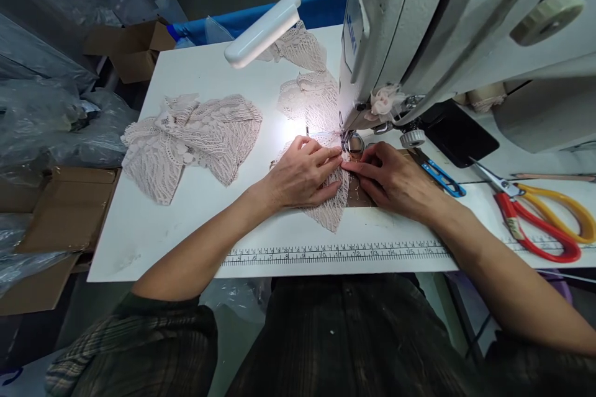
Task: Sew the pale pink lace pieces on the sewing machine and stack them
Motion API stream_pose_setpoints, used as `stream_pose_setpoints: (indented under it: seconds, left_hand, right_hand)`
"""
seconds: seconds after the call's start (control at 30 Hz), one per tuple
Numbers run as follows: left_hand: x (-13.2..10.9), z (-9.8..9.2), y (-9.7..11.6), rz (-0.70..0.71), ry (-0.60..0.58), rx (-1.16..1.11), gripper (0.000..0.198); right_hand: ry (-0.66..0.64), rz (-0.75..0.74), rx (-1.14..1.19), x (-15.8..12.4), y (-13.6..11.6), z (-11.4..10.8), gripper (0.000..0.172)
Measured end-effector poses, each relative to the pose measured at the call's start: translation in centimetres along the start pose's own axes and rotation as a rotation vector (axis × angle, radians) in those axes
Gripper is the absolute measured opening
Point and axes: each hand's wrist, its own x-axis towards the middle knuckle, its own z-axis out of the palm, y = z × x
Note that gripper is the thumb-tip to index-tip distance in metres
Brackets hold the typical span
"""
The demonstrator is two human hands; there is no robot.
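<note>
A strip of pale pink lace fabric (331,211) lies under the presser foot (345,139) of a sewing machine (386,25). My left hand (305,173) rests flat on the lace, fingers stretched toward the foot. On the other side, my right hand (391,177) pinches the lace edge just in front of the foot, thumb and index finger close together. More of the lace runs on behind the foot, lit by a white lamp (263,31). The needle tip is too small to make out.
A pile of lace pieces (200,136) lies on the white table (135,236) at left. To the right are blue thread snips (442,177), scissors (535,217) with red and yellow handles, and a black phone (459,133). A printed ruler (335,253) runs along the front edge.
</note>
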Motion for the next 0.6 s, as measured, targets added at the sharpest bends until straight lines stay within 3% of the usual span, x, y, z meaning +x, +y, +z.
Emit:
stream_pose_setpoints:
  seconds: [0.23,0.6]
  left_hand:
    - [0.4,0.1,0.6,-0.112,-0.063,0.028,0.044]
    - [1.0,1.0,0.6,-0.234,-0.021,0.048,0.046]
  right_hand:
    - [0.009,-0.018,-0.003,0.1,0.0,-0.2,0.033]
    - [0.027,0.018,-0.073,0.6,0.4,0.5,0.034]
